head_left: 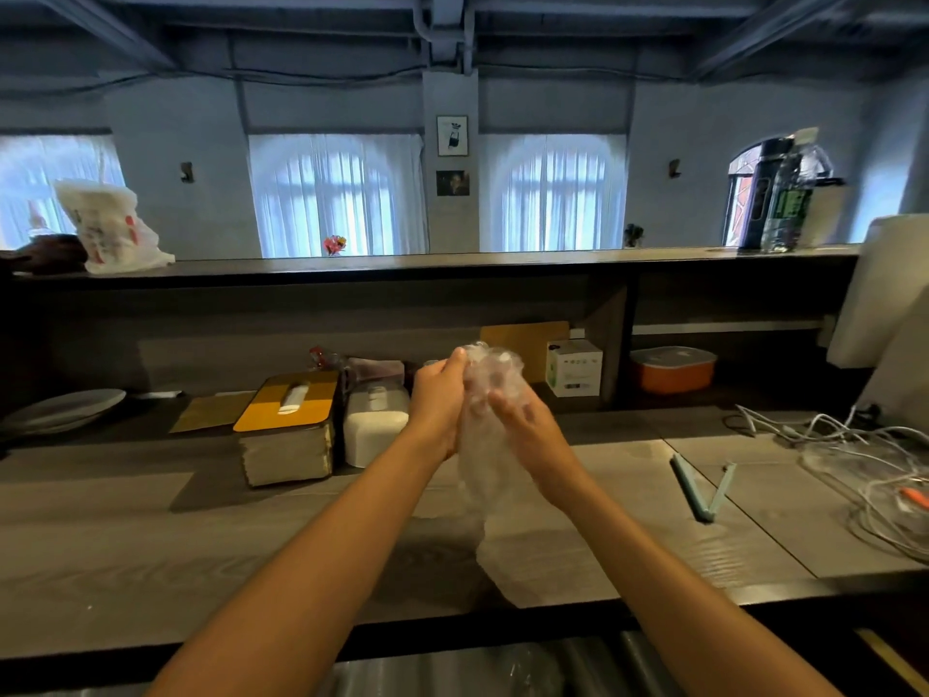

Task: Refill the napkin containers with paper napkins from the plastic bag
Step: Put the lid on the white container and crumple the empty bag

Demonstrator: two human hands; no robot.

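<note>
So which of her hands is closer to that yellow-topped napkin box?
Left. The left hand is just right of the yellow-topped napkin box, past the white container; the right hand is further right.

no legible text, labels too blurred

Both bare forearms reaching forward, converging ahead of the chest. Left hand point(436, 404) and right hand point(528, 430) raised close together, palms facing inward, fingers curled around crumpled clear plastic.
</note>
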